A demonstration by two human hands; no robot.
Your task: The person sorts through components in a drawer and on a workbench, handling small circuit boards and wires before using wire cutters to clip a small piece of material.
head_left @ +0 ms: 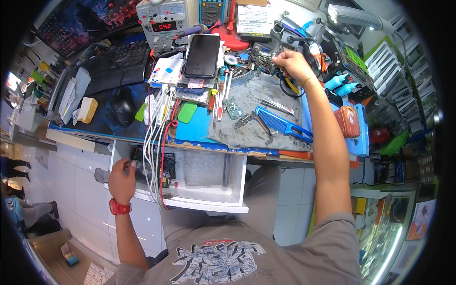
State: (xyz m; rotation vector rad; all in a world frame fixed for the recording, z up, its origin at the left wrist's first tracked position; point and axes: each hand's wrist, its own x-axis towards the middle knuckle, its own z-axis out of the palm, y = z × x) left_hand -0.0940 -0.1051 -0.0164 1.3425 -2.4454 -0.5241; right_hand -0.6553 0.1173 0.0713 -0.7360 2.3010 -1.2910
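My right hand reaches to the back of the bench, fingertips pinched together over a heap of small parts. Whatever sits between those fingertips is too small to make out. Low on the left, my left hand, with a red watch on its wrist, curls its fingers over the left front corner of an open white drawer. Inside the drawer are dark parts and a clear bubbled sheet. On the grey work mat lie a blue comb-shaped brush, tweezers and a small circuit board.
A black phone tops a stack left of the mat. White cables hang over the bench edge into the drawer. Behind stand a power supply and multimeter. Blue bottles and a red case line the right side.
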